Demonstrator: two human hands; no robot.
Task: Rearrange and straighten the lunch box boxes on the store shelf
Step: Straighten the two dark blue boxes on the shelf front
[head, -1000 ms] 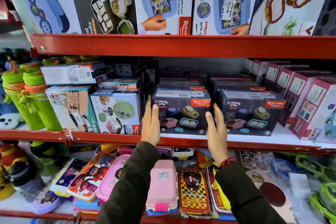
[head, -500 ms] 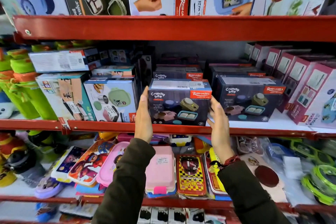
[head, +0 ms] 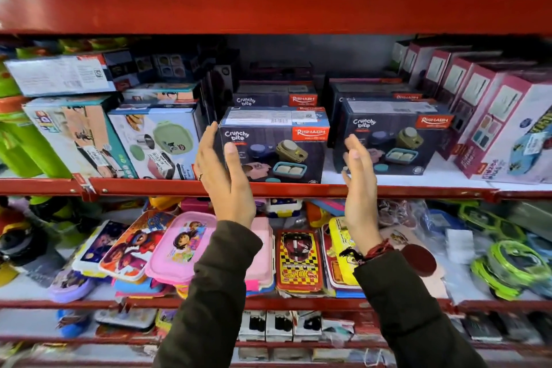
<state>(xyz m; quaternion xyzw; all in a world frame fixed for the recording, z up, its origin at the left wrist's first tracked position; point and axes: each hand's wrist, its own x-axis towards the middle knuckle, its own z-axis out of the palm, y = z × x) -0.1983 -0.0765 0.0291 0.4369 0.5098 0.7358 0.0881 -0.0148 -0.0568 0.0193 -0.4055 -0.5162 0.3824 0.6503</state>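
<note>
Now the right hand point(head: 358, 182) has come off the Crunchy Bite box point(head: 277, 146).

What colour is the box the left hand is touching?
The box at the left hand is dark navy with an orange-red brand label, seen in the head view.

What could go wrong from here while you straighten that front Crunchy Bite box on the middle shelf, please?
The left hand alone touches the front Crunchy Bite box; the right hand is open and off it, so a push could twist it askew. The box sits at the red shelf lip and could tip onto the lunch boxes below.
</note>
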